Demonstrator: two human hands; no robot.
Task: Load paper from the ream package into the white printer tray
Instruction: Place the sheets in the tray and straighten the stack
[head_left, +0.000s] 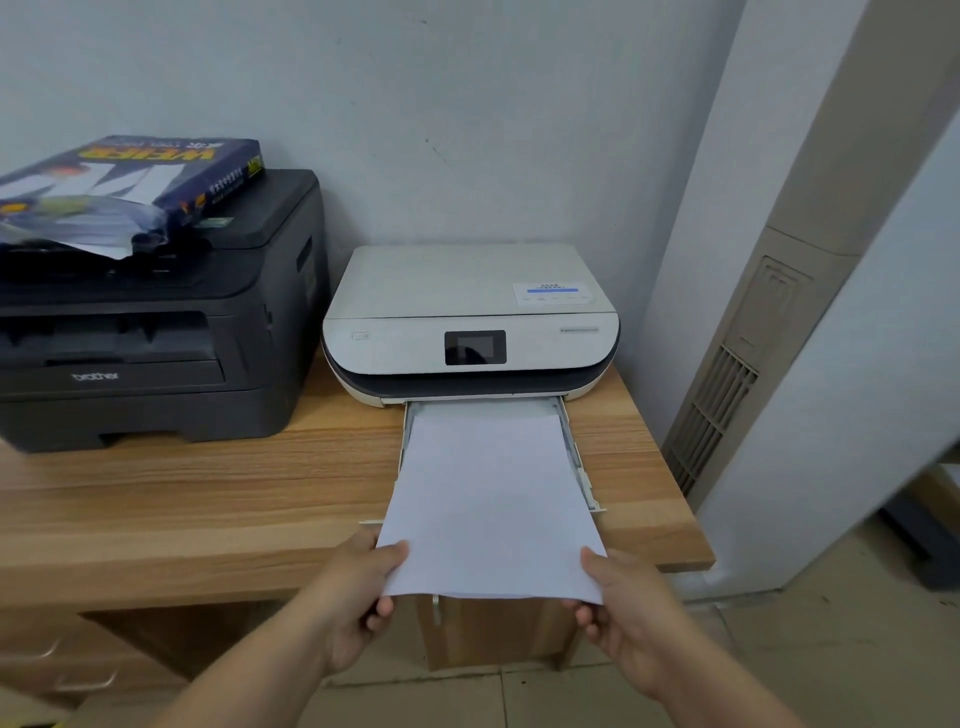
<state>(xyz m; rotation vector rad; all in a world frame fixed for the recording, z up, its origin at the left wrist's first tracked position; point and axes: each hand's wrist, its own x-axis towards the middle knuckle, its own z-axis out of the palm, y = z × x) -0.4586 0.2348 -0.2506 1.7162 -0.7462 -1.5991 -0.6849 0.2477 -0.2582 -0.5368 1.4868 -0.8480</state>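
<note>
A stack of white paper (488, 499) lies lengthwise over the pulled-out tray (576, 452) of the white printer (467, 312). Its far edge sits inside the tray, short of the printer's slot. Its near edge overhangs the desk front. My left hand (358, 597) pinches the near left corner, thumb on top. My right hand (623, 603) pinches the near right corner the same way. The opened dark blue ream package (130, 182) rests on top of the black printer at the left, with its torn end facing me.
A black Brother printer (156, 338) stands on the wooden desk (208, 493) to the left of the white one. The wall is directly behind both. A tall white air conditioner (753, 338) stands to the right of the desk. Drawers sit under the desktop.
</note>
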